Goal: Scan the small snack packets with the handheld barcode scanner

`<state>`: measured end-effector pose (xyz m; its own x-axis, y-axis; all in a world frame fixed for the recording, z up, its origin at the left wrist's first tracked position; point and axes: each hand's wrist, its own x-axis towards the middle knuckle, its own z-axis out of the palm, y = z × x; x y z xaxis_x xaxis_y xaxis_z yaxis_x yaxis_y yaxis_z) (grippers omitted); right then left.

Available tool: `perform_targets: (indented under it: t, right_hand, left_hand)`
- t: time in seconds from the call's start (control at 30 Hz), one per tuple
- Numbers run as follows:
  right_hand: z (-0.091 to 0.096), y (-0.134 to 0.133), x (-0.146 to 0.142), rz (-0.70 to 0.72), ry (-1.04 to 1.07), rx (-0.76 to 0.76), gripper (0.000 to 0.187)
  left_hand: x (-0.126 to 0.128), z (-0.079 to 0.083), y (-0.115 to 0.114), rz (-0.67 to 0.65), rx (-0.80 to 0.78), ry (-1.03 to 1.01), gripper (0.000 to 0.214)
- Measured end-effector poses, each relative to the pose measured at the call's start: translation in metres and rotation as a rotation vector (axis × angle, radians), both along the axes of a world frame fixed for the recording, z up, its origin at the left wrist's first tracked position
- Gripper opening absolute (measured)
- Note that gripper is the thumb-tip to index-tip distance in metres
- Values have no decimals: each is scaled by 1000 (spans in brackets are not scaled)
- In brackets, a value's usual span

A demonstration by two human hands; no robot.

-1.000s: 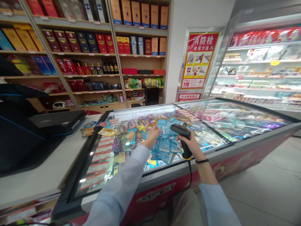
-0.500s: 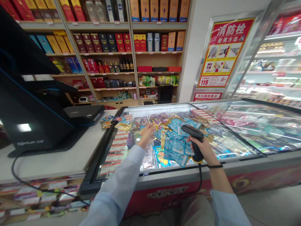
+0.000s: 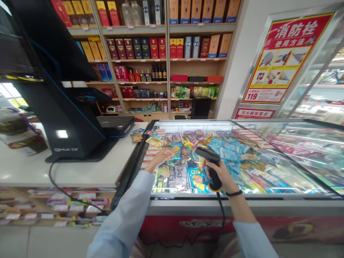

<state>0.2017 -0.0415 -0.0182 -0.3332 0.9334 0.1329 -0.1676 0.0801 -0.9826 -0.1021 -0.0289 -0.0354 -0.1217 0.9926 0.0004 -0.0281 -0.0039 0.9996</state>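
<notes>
My right hand (image 3: 219, 173) is shut around the grip of a black corded barcode scanner (image 3: 211, 163) with a yellow collar, its head pointing up and left. Below it lies the glass top of a chest freezer (image 3: 279, 179), full of colourful snack packets. A pile of blue sachets (image 3: 225, 147) sits beyond the scanner. My left hand (image 3: 161, 156) is open, fingers reaching right, near the freezer's left edge above the packets. Whether it touches the glass, I cannot tell. Several gold packets (image 3: 155, 142) lie on the white counter (image 3: 67, 172) close by.
A black point-of-sale terminal (image 3: 61, 118) stands on the counter at left. Shelves of boxed liquor and bottles (image 3: 134, 48) fill the back wall. A fire hydrant poster (image 3: 285, 59) hangs at right, beside a refrigerated display case (image 3: 319, 96). The scanner's cable hangs down the freezer's front.
The view has swung left, sliding the store rightward and showing more counter. My left hand has moved toward the freezer's left edge. My right hand still grips the scanner.
</notes>
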Motion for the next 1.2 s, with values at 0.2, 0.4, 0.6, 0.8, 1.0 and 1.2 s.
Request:
perform_targets:
  t: [0.2,0.4,0.6,0.8,1.0,1.2]
  right_hand:
    - [0,-1,-23,194,-49,1,33]
    - [-7,12,-36,169,-20,-1,35]
    - [-13,16,-40,133,13,-37,33]
    - [-5,14,-40,106,30,-34,32]
    - [-2,15,-37,134,31,12,27]
    - [-7,18,-35,122,9,-3,27]
  left_hand:
    - [-49,-5,19,337,134,399,16]
    - [-60,4,39,289,-48,1107,39]
    - [-29,-4,38,106,-181,1496,56]
    - [-44,18,53,98,-199,1544,38]
    - [-89,43,87,2,-265,1476,42]
    - [-113,45,92,-37,-334,1329,57]
